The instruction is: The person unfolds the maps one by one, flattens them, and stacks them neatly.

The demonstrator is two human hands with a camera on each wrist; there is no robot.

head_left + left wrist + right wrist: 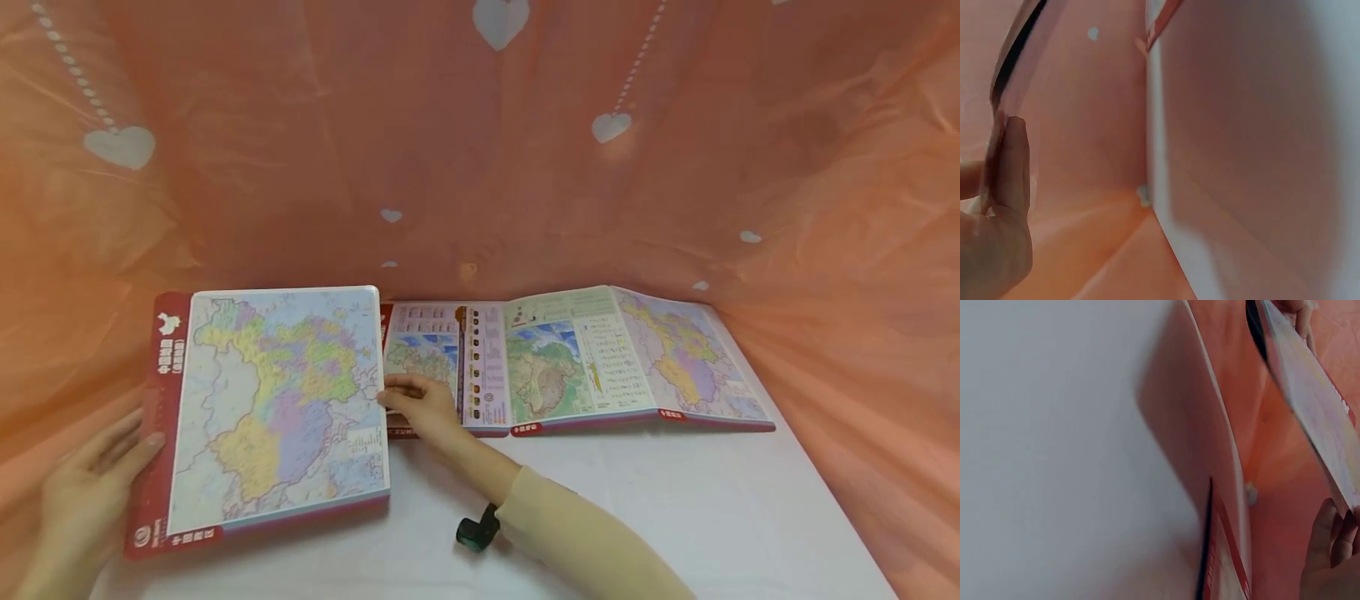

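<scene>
Two hands on a stiff, glossy map board (277, 400); left hand (82, 492) flat-fingered at its red edge, right hand (420, 404) pinching its rim

Left hand (997, 212) fingers flat against map board (1013, 75) edge, white table (1260, 156)

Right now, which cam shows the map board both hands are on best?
Head view: the whole map board shows face up, left hand at its red edge, right hand at the other. Left wrist shows only an edge by the fingers; right wrist a blurred, tilted sliver.
</scene>
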